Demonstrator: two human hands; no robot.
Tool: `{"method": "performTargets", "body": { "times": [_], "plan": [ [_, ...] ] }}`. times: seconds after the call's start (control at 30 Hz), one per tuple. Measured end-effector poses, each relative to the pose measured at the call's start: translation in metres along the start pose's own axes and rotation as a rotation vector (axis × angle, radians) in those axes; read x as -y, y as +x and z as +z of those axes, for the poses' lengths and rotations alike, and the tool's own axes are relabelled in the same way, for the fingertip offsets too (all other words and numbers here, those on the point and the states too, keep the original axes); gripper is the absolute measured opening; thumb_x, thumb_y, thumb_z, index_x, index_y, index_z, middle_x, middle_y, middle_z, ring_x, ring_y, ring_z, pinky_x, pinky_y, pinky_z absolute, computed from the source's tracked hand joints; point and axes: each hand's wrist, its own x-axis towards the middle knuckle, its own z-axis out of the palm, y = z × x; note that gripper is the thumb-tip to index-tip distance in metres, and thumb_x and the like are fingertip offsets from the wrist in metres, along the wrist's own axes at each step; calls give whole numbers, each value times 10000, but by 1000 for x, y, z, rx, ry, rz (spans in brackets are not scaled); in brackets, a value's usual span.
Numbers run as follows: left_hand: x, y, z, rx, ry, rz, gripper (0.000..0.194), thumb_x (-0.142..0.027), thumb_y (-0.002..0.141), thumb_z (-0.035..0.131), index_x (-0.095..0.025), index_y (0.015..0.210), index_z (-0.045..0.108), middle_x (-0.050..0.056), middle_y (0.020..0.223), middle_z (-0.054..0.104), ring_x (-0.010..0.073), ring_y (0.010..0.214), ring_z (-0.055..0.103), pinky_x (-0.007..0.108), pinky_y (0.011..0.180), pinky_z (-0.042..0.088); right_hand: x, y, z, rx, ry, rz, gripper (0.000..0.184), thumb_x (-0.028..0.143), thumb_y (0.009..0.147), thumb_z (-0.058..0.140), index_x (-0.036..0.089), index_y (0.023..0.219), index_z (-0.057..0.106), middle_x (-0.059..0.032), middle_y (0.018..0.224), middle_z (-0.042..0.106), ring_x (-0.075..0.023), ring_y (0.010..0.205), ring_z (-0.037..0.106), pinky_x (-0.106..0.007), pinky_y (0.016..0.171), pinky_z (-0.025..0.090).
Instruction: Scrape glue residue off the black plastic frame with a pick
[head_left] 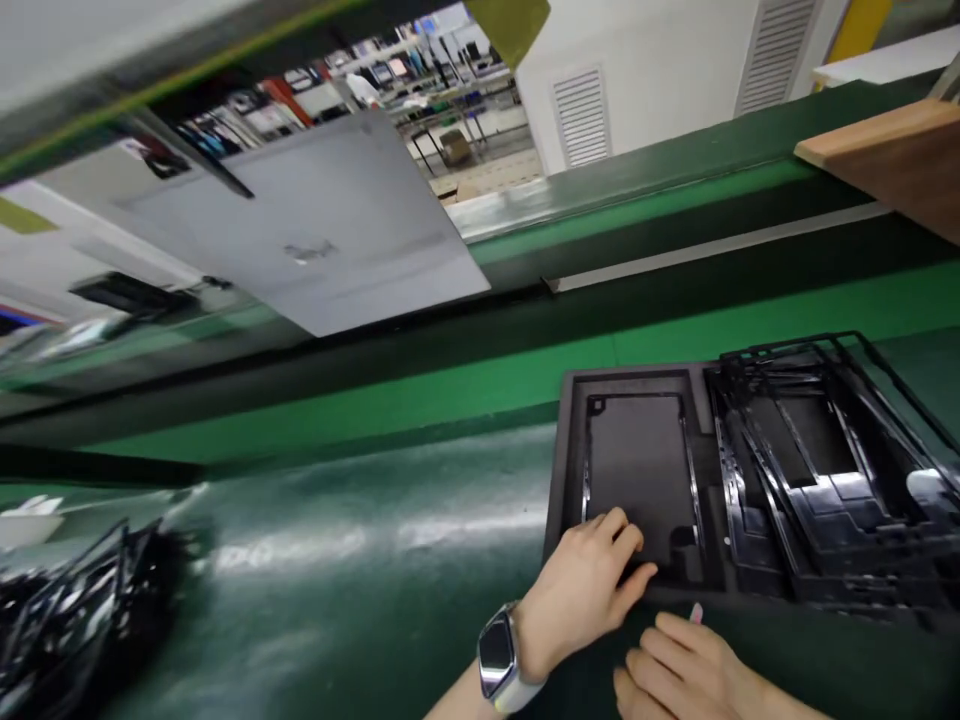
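A thin black rectangular frame (588,450), like a tablet's middle frame, lies in the left recess of a dark grey foam tray (556,500). My left hand (585,580), with a watch on the wrist, rests over the frame's lower left part. Its fingers are bent and the thumb stands apart from them; the fingertips partly hide the frame's lower end. Just below the tray's front edge is my right hand (686,670), its fingers curled closed. A small pinkish tip (697,612) shows beside its index finger; the rest of it is hidden.
Several similar black frames (832,480) lie in a loose stack on the tray's right side. A blurred pile of black parts (82,610) sits on the green bench (315,600) at left. Behind stand a grey panel (360,220) and a wooden board (892,160).
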Motion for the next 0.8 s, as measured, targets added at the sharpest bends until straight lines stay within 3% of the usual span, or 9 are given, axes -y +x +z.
{"method": "performTargets", "body": {
  "times": [0.13,0.27,0.4,0.5,0.57,0.63,0.7,0.8],
  "plan": [
    [-5,4,-1,3,124,52,150,-297,1066,664,-205,959,614,19,936,630,228,801,615,377,704,470,-3,-13,21,-127,-57,-44,219,64,871,541,105,950,741,-67,779,695,-203,642,609,-364,613,463],
    [-7,8,-5,-60,268,122,371,-399,1023,741,-189,748,606,41,892,599,251,883,572,405,802,457,-6,-18,19,-236,-53,-129,228,106,849,508,105,910,727,-76,750,640,-208,630,524,-384,610,394],
    [-9,2,-32,-288,124,213,419,-469,1080,641,-190,769,617,44,926,672,238,954,578,413,888,440,-7,-23,18,-286,-117,-191,182,160,849,519,147,868,700,-38,680,549,-202,605,429,-382,589,309],
    [-17,-21,-66,-504,37,212,479,-510,1135,487,-201,789,610,52,864,683,222,901,614,402,890,466,-12,-22,22,-237,-211,-86,221,176,898,515,131,989,711,-83,795,626,-247,733,516,-407,672,401],
    [-25,-45,-87,-610,40,172,510,-501,1158,398,-204,783,577,52,825,648,200,813,606,357,785,480,-17,-17,24,-178,-263,34,314,161,935,537,68,1189,696,-161,1008,686,-299,895,571,-448,787,461],
    [-34,-74,-100,-692,69,137,515,-463,1174,327,-210,775,532,44,798,595,184,749,570,328,703,460,-22,-13,25,-113,-317,126,271,151,952,601,62,1190,693,-184,1061,677,-329,943,570,-470,838,461],
    [-42,-101,-100,-741,105,116,502,-452,1174,331,-214,768,504,38,796,564,184,743,546,326,700,446,-28,-13,24,-58,-358,167,53,138,941,665,126,979,699,-144,940,645,-323,876,550,-460,809,440],
    [-42,-129,-77,-718,182,62,454,-459,1158,424,-210,792,525,40,825,575,199,790,538,344,738,423,-37,-24,17,-9,-390,195,138,120,947,668,186,832,630,-105,876,595,-305,834,521,-442,786,408]
  ]
}}
